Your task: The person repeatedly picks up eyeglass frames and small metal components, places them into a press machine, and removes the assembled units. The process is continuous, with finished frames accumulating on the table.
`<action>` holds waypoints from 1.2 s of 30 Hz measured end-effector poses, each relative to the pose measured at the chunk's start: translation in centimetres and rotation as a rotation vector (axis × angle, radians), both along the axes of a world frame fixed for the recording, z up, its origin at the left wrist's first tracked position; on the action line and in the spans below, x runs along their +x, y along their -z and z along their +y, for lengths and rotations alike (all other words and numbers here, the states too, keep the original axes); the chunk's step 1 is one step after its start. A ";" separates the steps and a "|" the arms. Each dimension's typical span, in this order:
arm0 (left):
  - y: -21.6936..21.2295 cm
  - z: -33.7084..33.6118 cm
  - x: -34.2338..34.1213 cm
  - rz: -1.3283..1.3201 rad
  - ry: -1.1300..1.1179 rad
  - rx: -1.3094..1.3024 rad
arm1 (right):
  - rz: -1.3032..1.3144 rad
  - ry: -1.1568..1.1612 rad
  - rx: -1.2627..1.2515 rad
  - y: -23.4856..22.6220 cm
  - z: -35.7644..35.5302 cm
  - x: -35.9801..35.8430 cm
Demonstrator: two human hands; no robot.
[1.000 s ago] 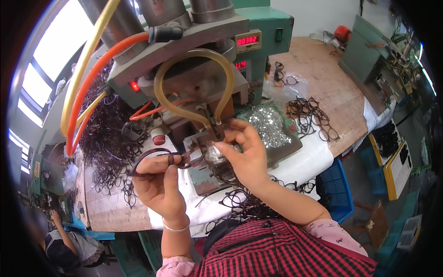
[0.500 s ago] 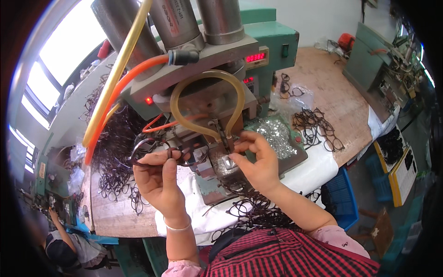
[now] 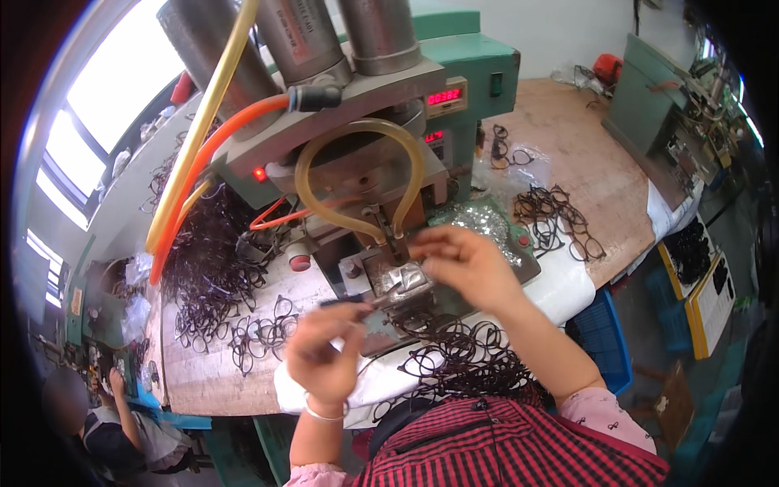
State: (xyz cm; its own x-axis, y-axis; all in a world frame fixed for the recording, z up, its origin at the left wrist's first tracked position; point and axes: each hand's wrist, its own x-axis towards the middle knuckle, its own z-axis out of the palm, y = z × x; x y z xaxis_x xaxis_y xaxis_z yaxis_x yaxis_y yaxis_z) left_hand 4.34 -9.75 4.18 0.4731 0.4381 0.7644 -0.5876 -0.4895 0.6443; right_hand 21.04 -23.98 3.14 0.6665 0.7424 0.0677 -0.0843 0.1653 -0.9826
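In front of the press my left hand [image 3: 324,353] is closed and blurred by motion. From its fingers a slim dark-handled tool [image 3: 345,301] points right, its thin tip near the shiny metal block [image 3: 408,277] on the press bed; its exact kind is too smeared to tell. My right hand [image 3: 471,264] hovers just right of the press head [image 3: 394,243], fingers apart and slightly curled, with nothing visible in them. Below the bed lies a heap of dark eyeglass frames [image 3: 466,357].
A green press with metal cylinders [image 3: 377,36] and a looped yellow hose [image 3: 302,174] stands ahead. Metal chips [image 3: 479,223] lie on its right. More eyeglass frames [image 3: 560,219] spread on the table at right, and a dark pile [image 3: 207,252] at left. A co-worker [image 3: 122,430] sits lower left.
The eyeglass frame in my left hand is gone from it, and a slim tool shows there now. My left hand moved down and right; my right hand shifted slightly right and turned.
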 end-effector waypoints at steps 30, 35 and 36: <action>6.6 2.1 -7.1 0.415 -0.527 0.830 | -0.963 0.662 -0.458 10.5 -3.0 6.0; 7.4 12.7 -10.5 0.353 -0.856 -0.146 | -0.091 0.720 0.062 13.7 -5.1 6.7; 6.5 13.7 -9.9 0.379 -0.802 -0.152 | -0.104 0.693 0.042 13.7 -4.1 7.0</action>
